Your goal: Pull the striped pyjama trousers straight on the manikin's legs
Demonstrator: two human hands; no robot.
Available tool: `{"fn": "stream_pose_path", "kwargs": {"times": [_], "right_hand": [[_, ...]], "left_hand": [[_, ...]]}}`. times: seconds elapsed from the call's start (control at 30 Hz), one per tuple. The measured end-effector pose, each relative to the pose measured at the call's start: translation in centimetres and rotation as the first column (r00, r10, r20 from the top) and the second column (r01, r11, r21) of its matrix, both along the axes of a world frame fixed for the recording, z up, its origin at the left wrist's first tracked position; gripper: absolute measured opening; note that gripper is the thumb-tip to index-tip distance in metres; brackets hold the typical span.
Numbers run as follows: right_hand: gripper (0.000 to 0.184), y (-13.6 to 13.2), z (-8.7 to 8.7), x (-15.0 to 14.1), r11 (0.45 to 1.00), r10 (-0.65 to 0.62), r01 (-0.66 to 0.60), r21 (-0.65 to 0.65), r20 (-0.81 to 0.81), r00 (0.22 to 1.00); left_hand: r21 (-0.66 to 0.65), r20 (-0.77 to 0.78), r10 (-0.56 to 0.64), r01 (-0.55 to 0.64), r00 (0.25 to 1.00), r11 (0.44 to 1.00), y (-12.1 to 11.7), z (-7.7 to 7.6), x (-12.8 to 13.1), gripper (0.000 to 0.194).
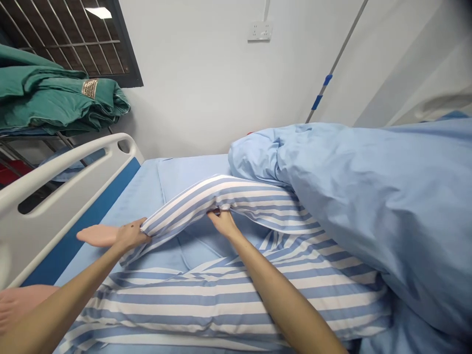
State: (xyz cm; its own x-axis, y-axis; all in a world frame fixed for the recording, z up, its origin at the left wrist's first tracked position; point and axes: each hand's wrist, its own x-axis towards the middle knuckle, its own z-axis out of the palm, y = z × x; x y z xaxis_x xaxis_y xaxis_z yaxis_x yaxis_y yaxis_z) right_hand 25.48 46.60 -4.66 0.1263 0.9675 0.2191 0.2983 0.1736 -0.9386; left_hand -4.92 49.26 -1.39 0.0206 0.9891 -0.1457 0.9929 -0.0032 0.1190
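Observation:
On the bed lies a figure in blue-and-white striped trousers, its feet smooth like a manikin's. The far trouser leg [258,196] is bent, with the knee raised off the sheet. My left hand [132,235] is wrapped round its ankle at the cuff, and the far foot [98,236] sticks out beyond. Under the knee, my right hand [223,222] grips the striped cloth from below; its fingertips are partly hidden by the leg. The near trouser leg [221,300] lies stretched flat, and its near foot [25,302] shows at the lower left.
A light blue quilt [368,182] is heaped over the upper body at right. The white footboard [70,182] borders the bed at left. Behind it, folded green cloth [62,98] lies on a metal rack. A wall socket [260,31] and a pole [337,59] are at the back.

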Motion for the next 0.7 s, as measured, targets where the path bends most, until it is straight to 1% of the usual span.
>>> {"fn": "stream_pose_path", "kwargs": {"times": [0.07, 0.13, 0.2, 0.27, 0.37, 0.43, 0.53, 0.6, 0.7], "right_hand": [[0.018, 0.1, 1.0, 0.8, 0.999, -0.024, 0.025, 0.047, -0.014, 1.0], [0.02, 0.1, 1.8, 1.6, 0.995, -0.075, 0.076, 0.062, -0.024, 0.997], [0.03, 0.0, 2.4, 2.3, 0.988, -0.123, 0.127, 0.094, -0.043, 0.991], [0.042, 0.0, 2.9, 2.8, 0.978, -0.146, 0.153, 0.139, -0.062, 0.987], [0.053, -0.2, 3.1, 3.2, 0.972, -0.155, 0.163, 0.169, -0.057, 0.986], [0.055, -0.3, 2.8, 3.3, 0.975, -0.15, 0.153, 0.16, -0.027, 0.988], [0.053, -0.6, 1.8, 3.2, 0.984, -0.14, 0.133, 0.117, 0.049, 0.989], [0.053, -0.7, 1.1, 3.0, 0.993, -0.11, 0.103, 0.065, 0.124, 0.986], [0.056, -0.8, 0.1, 2.5, 0.999, -0.029, 0.038, -0.03, 0.252, 0.967]], "left_hand": [[0.003, 0.051, 0.011, -0.011, 0.999, 1.0, 0.1, -0.1, 1.9, 0.041], [0.004, 0.089, 0.0, 0.0, 0.996, 1.0, 0.1, -0.5, 4.0, 0.042], [0.012, 0.149, 0.011, -0.013, 0.989, 1.0, 0.1, -1.3, 6.1, 0.044], [0.02, 0.208, 0.026, -0.031, 0.978, 0.999, -0.1, -2.2, 8.1, 0.047], [0.021, 0.266, 0.033, -0.04, 0.963, 0.999, -0.3, -3.3, 9.8, 0.048], [0.006, 0.285, 0.021, -0.024, 0.958, 1.0, -0.4, -3.5, 9.9, 0.048], [-0.006, 0.256, -0.031, 0.034, 0.966, 0.999, -0.2, -3.1, 8.6, 0.05], [0.002, 0.194, -0.051, 0.051, 0.98, 0.999, -0.2, -2.4, 6.9, 0.049], [0.01, 0.069, -0.054, 0.053, 0.996, 0.999, -0.5, -1.0, 3.5, 0.044]]}}
